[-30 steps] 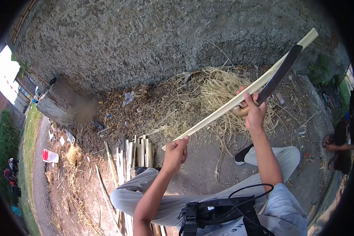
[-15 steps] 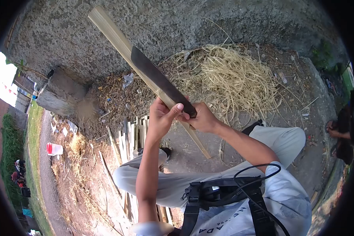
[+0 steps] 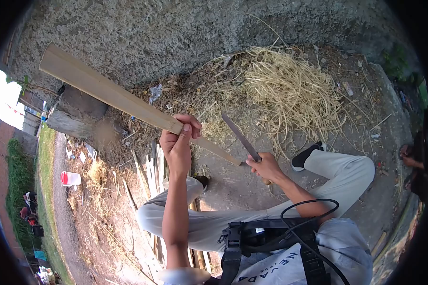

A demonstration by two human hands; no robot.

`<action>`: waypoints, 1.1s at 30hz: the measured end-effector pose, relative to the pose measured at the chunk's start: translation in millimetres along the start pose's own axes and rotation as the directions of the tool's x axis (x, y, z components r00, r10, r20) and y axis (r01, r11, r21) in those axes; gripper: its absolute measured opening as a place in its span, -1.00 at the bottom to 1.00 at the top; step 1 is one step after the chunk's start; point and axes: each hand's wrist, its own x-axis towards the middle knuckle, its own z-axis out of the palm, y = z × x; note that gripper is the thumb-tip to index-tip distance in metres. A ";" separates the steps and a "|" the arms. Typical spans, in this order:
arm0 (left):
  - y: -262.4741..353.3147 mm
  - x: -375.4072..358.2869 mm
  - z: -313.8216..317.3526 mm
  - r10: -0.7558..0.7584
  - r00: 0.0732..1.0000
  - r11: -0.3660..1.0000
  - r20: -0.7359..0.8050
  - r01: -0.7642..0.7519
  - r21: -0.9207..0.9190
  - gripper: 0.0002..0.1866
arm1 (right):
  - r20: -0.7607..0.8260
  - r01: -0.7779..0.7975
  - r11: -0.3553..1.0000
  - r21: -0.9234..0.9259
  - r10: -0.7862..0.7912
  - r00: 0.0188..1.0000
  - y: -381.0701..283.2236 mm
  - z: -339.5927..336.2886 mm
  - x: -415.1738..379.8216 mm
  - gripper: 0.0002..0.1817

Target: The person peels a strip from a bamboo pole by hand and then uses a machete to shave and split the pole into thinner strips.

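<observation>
My left hand is wrapped around a long split bamboo slat near its middle. The slat slants from the upper left, its wide end in front of the rough wall, down to a narrower end near the ground. In my right hand is a machete, gripped by its handle, whose butt shows below the fist. Its dark blade points up and to the left, apart from the slat.
A heap of pale bamboo shavings lies by the concrete wall. Several split bamboo pieces are on the ground beside my left knee. A red-lidded plastic container stands farther left. Another person's feet show at the right edge.
The machete has come away from the slat, and my right hand has moved down and right with it. My left hand has shifted left, and the slat's wide end has swung left and down.
</observation>
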 end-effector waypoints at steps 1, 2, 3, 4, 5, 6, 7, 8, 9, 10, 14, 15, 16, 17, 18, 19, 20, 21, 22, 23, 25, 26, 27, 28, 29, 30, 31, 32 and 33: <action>2.0 1.8 2.1 -0.002 1.000 0.999 0.019 0.003 -0.035 -0.85 | 0.021 0.003 0.999 -0.033 -0.002 1.000 10.1 5.7 3.6 -0.73; 6.7 1.6 5.9 -0.016 0.999 1.000 -0.028 0.016 -0.012 -0.79 | 0.042 0.005 0.998 -0.065 -0.003 0.999 19.9 13.0 7.4 -0.68; 7.5 2.1 5.6 -0.013 1.000 0.999 -0.025 0.012 -0.035 -0.76 | 0.064 0.007 0.995 -0.099 -0.001 0.998 16.6 17.2 5.9 -0.64; 7.9 2.4 3.0 -0.011 1.000 0.998 -0.027 0.009 -0.058 -0.71 | 0.077 0.056 0.992 -0.113 -0.047 0.996 14.4 20.9 2.9 -0.57; 7.6 1.7 2.1 -0.010 0.999 0.997 -0.032 0.007 -0.081 -0.67 | 0.061 0.137 0.978 -0.155 -0.128 0.990 11.7 25.2 1.7 -0.57; 8.5 1.4 13.3 0.002 0.991 0.998 -0.134 -0.010 -0.066 -0.56 | 0.052 0.214 0.956 -0.199 -0.208 0.977 7.4 28.9 1.3 -0.56; 6.0 -1.9 14.0 -0.003 0.986 0.999 -0.169 -0.005 -0.050 -0.54 | 0.047 0.288 0.926 -0.244 -0.285 0.957 -6.1 31.7 -3.4 -0.56; 3.3 -6.2 13.4 -0.008 0.979 0.999 -0.203 0.002 -0.034 -0.51 | 0.049 0.337 0.911 -0.239 -0.336 0.941 -19.4 33.4 -12.1 -0.56; 0.4 -8.8 13.9 -0.011 0.972 1.000 -0.235 0.006 -0.020 -0.48 | 0.048 0.376 0.891 -0.255 -0.377 0.925 -31.4 37.2 -20.9 -0.56; -1.5 -10.8 21.1 0.042 0.961 0.999 -0.273 -0.040 0.014 -0.46 | 0.048 0.414 0.869 -0.271 -0.417 0.907 -39.9 41.6 -28.5 -0.56; -4.3 -21.5 31.9 0.140 0.928 0.989 -0.345 -0.115 0.093 -0.45 | 0.047 0.342 0.866 -0.365 -0.349 0.936 7.1 60.2 -8.1 -0.55; -4.0 -28.7 31.9 0.134 0.934 0.990 -0.330 -0.108 0.096 -0.44 | 0.044 0.289 0.878 -0.383 -0.295 0.954 31.4 63.6 -0.2 -0.55; -4.7 -31.2 31.6 0.144 0.940 0.988 -0.310 -0.120 0.095 -0.44 | 0.048 0.233 0.909 -0.346 -0.231 0.972 41.0 60.1 6.8 -0.55; -5.9 -30.4 31.7 0.158 0.946 0.986 -0.284 -0.137 0.093 -0.43 | 0.022 0.285 0.914 -0.288 -0.291 0.956 48.5 62.3 14.4 -0.55; -8.8 -32.1 35.0 0.180 0.946 0.981 -0.268 -0.155 0.113 -0.43 | -0.004 0.329 0.915 -0.233 -0.339 0.941 41.6 59.7 11.7 -0.55; -9.3 -34.9 36.1 0.166 0.948 0.984 -0.272 -0.139 0.113 -0.43 | -0.020 0.363 0.914 -0.179 -0.372 0.928 32.7 57.3 0.8 -0.55; -9.6 -34.2 38.1 0.152 0.949 0.986 -0.275 -0.126 0.112 -0.43 | -0.022 0.370 0.900 -0.231 -0.385 0.923 22.7 58.0 -9.6 -0.55; -10.8 -31.1 40.0 0.150 0.950 0.986 -0.274 -0.125 0.108 -0.43 | -0.026 0.384 0.878 -0.286 -0.408 0.912 1.3 57.1 -17.5 -0.55; -11.3 -31.0 40.6 0.162 0.942 0.985 -0.293 -0.136 0.106 -0.43 | -0.027 0.398 0.853 -0.338 -0.431 0.902 -8.7 56.2 -20.5 -0.55; -11.3 -32.4 38.6 0.179 0.945 0.983 -0.272 -0.164 0.077 -0.45 | -0.015 0.341 0.873 -0.350 -0.369 0.929 0.5 57.6 -16.4 -0.55; -6.6 -35.2 32.9 0.211 0.951 0.977 -0.225 -0.214 0.014 -0.50 | 0.002 0.221 0.902 -0.370 -0.237 0.971 40.4 64.7 0.7 -0.56; -8.0 -36.8 26.6 0.195 0.954 0.979 -0.226 -0.202 -0.005 -0.49 | 0.019 0.243 0.885 -0.397 -0.256 0.966 70.3 65.0 15.4 -0.56; -7.6 -34.3 28.5 0.199 0.952 0.980 -0.231 -0.199 0.023 -0.47 | 0.006 0.257 0.896 -0.362 -0.273 0.962 63.8 64.6 17.9 -0.56; -8.8 -34.7 32.6 0.198 0.949 0.980 -0.246 -0.191 0.052 -0.45 | 0.001 0.267 0.905 -0.330 -0.282 0.959 54.3 61.8 15.3 -0.56; -8.8 -38.2 34.8 0.191 0.943 0.981 -0.273 -0.174 0.084 -0.42 | 0.008 0.272 0.914 -0.303 -0.283 0.959 47.9 60.4 8.9 -0.56; -6.0 -37.3 34.9 0.181 0.951 0.982 -0.249 -0.161 0.101 -0.42 | -0.004 0.303 0.907 -0.293 -0.318 0.948 41.1 64.2 1.8 -0.56; -5.9 -36.4 34.7 0.187 0.944 0.980 -0.271 -0.163 0.111 -0.42 | -0.017 0.338 0.897 -0.284 -0.357 0.934 32.2 70.0 -1.8 -0.56; -5.5 -35.4 34.3 0.194 0.938 0.979 -0.288 -0.165 0.122 -0.42 | -0.033 0.374 0.886 -0.273 -0.398 0.917 26.9 74.1 -3.5 -0.56; -3.3 -37.1 33.7 0.196 0.933 0.978 -0.303 -0.162 0.133 -0.42 | -0.005 0.281 0.909 -0.308 -0.297 0.955 37.9 75.1 -1.8 -0.56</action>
